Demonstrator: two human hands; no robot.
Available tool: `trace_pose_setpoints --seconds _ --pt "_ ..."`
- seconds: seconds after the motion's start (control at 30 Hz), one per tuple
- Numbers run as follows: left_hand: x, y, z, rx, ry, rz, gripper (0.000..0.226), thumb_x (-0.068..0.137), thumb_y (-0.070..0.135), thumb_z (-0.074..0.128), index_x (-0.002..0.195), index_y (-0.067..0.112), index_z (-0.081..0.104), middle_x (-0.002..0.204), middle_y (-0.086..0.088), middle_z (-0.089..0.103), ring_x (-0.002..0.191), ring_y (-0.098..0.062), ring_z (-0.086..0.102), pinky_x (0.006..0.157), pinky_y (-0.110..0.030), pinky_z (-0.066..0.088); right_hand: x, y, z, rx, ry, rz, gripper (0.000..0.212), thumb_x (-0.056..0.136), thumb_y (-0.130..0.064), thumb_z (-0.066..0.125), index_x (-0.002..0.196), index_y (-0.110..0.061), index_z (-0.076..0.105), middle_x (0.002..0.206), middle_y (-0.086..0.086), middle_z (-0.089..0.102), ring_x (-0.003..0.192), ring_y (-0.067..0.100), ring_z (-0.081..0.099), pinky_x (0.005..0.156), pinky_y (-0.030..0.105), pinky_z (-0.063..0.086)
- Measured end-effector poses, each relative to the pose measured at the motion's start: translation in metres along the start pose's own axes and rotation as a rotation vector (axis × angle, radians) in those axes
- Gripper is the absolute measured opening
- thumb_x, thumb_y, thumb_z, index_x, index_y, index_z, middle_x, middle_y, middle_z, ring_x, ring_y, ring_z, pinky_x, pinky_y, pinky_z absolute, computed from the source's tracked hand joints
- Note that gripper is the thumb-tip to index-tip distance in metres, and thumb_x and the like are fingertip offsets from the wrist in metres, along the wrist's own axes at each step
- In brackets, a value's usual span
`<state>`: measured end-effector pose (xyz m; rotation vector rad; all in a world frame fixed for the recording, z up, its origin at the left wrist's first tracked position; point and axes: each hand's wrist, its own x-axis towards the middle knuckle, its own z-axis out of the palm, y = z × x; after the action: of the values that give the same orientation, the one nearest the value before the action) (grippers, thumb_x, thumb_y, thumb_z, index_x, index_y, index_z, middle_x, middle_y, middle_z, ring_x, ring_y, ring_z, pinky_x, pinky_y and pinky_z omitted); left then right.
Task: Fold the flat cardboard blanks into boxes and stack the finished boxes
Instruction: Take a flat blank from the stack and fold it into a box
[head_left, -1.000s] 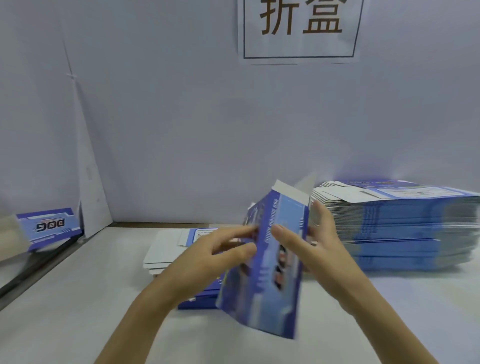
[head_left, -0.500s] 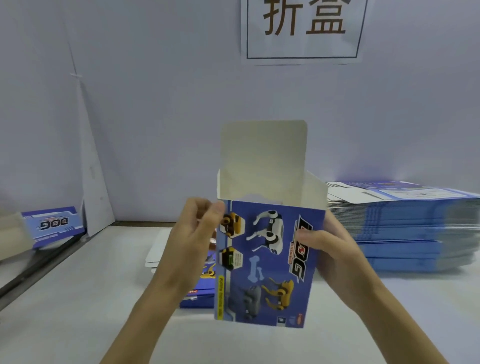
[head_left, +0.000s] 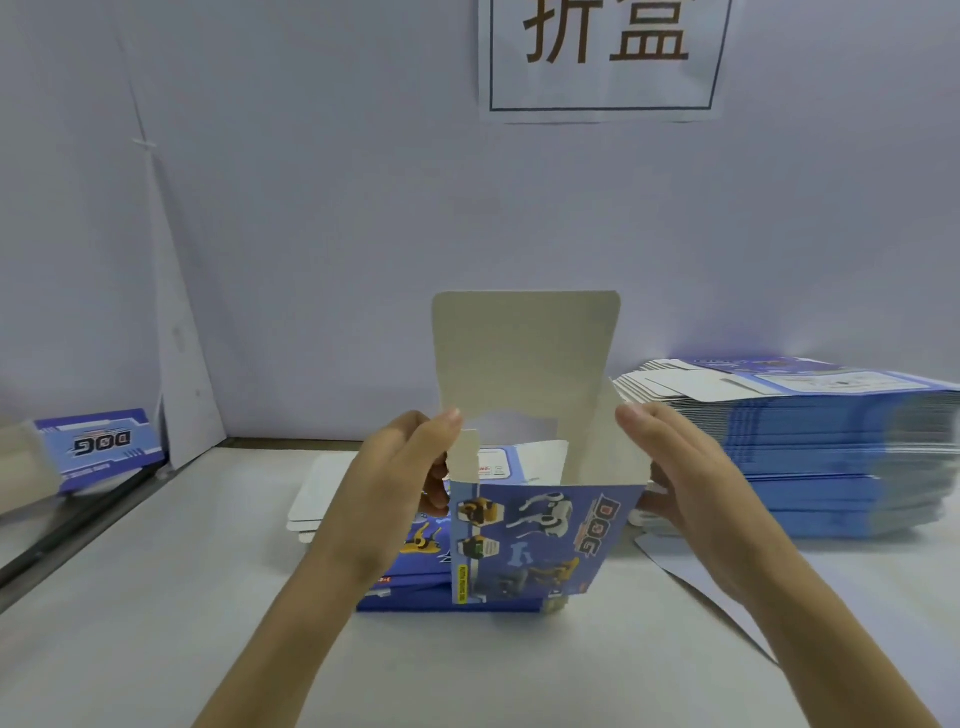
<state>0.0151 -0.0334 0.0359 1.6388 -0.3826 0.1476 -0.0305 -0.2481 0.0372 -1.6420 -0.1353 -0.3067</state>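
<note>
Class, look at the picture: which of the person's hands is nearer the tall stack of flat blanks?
Right. The right hand sits beside the stack; the left hand is across the box, farther away.

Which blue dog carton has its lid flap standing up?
The box held between the left hand and right hand; the stack of blanks at right lies flat.
</note>
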Motion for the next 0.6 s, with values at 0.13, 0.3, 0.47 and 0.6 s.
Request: trace_pose_setpoints --seconds 0.13,0.3,0.47,0.6 --pt "-0.001 -0.001 0.006 -0.068 -0.023 -0.089 0.079 0.069 0.065 0.069 0.093 -0.008 0.052 0.083 -0.015 0.057 0.078 -0.025 0.055 0.084 -0.046 0.051 0.002 0.006 0.004 0.17 0.102 0.105 0.029 0.084 -0.044 0.059 0.096 -0.02 0.069 0.076 -0.006 0.072 0.063 0.007 0.067 0.066 0.03 0.048" --pt "0.0 -0.007 0.01 -0.17 -0.057 -0.08 0.045 0.073 0.049 0.064 0.068 0.01 0.043 0.075 -0.011 0.05 0.077 -0.025 0.055 0.073 -0.031 0.051 0.006 0.01 0.007 0.378 0.156 0.192 0.03 0.094 -0.038 0.05 0.108 -0.023 0.071 0.099 0.001 0.075 0.077 0.014 0.066 0.07 0.032 0.044" --pt "-0.002 -0.011 0.016 -0.218 -0.019 -0.047 0.046 0.071 0.051 0.056 0.074 0.009 0.04 0.066 -0.006 0.041 0.069 -0.021 0.047 0.065 -0.028 0.045 0.009 0.011 0.002 0.548 0.231 0.282 0.026 0.095 -0.026 0.051 0.104 -0.013 0.071 0.097 0.006 0.072 0.082 0.021 0.06 0.071 0.034 0.043" --pt "-0.005 -0.01 0.017 -0.242 -0.038 -0.039 0.073 0.059 0.063 0.056 0.084 -0.004 0.042 0.074 -0.009 0.042 0.075 -0.024 0.045 0.076 -0.043 0.041 0.01 0.018 0.004 0.49 0.274 0.274 0.02 0.099 -0.013 0.049 0.107 -0.012 0.067 0.086 0.005 0.072 0.076 0.018 0.062 0.075 0.032 0.047"
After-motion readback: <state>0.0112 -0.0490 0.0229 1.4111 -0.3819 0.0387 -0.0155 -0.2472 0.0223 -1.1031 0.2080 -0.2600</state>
